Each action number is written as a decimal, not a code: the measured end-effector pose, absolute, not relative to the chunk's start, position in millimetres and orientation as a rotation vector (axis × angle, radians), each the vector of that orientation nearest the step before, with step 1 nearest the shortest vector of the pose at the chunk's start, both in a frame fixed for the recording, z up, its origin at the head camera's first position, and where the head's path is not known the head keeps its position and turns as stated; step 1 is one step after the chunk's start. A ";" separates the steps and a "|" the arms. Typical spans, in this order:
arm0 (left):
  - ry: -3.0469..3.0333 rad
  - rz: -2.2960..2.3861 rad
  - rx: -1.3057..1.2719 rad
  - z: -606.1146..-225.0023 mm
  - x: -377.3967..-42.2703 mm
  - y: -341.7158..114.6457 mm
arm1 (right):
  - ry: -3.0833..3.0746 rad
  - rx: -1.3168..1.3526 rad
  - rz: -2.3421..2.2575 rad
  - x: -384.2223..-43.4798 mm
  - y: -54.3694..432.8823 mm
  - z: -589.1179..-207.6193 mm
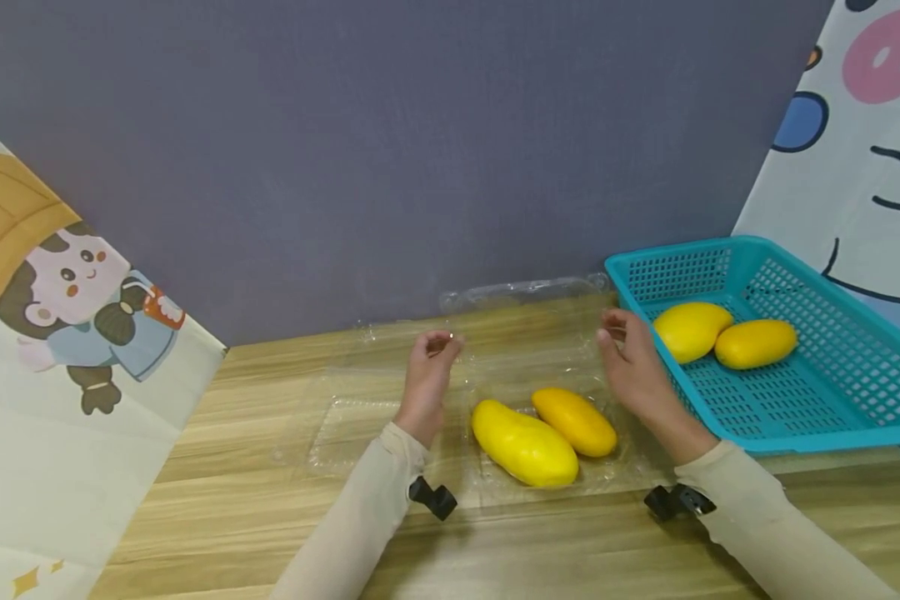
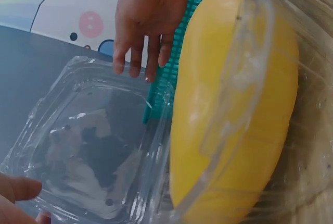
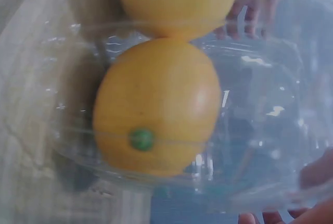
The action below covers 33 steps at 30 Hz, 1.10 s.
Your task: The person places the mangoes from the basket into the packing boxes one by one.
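A clear plastic clamshell box (image 1: 487, 492) lies on the table with two yellow mangoes in its base. The larger mango (image 1: 525, 443) is at the left; the smaller, more orange mango (image 1: 574, 422) lies against its right side. Behind them the transparent lid (image 2: 93, 146) stands raised. My left hand (image 1: 429, 375) is at the lid's left side, thumb and fingers loosely bent and apart. On the lid's other side, my right hand (image 1: 637, 367) hovers beside the basket with its fingers relaxed. Neither hand grips anything.
A turquoise basket (image 1: 802, 437) stands at the right, holding a yellow mango (image 1: 692, 332) and a second mango (image 1: 756, 343). Another clear plastic box (image 1: 345, 425) sits to the left. A grey panel (image 1: 420, 167) closes off the back, with cartoon-printed sheets at both sides.
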State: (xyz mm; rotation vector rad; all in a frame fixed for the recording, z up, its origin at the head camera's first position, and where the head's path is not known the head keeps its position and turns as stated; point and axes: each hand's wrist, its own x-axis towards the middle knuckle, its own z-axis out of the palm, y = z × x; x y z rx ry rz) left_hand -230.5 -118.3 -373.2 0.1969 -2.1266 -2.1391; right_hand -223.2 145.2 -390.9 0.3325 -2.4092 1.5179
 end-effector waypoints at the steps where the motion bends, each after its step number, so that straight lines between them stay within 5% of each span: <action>1: -2.128 -2.133 0.181 -372.2 -229.9 -119.3 | -2.406 0.329 1.533 -222.8 145.3 -389.3; 33: -2.183 -1.643 -0.200 -355.5 -198.2 -125.2 | -2.471 0.507 1.081 -192.3 174.8 -345.3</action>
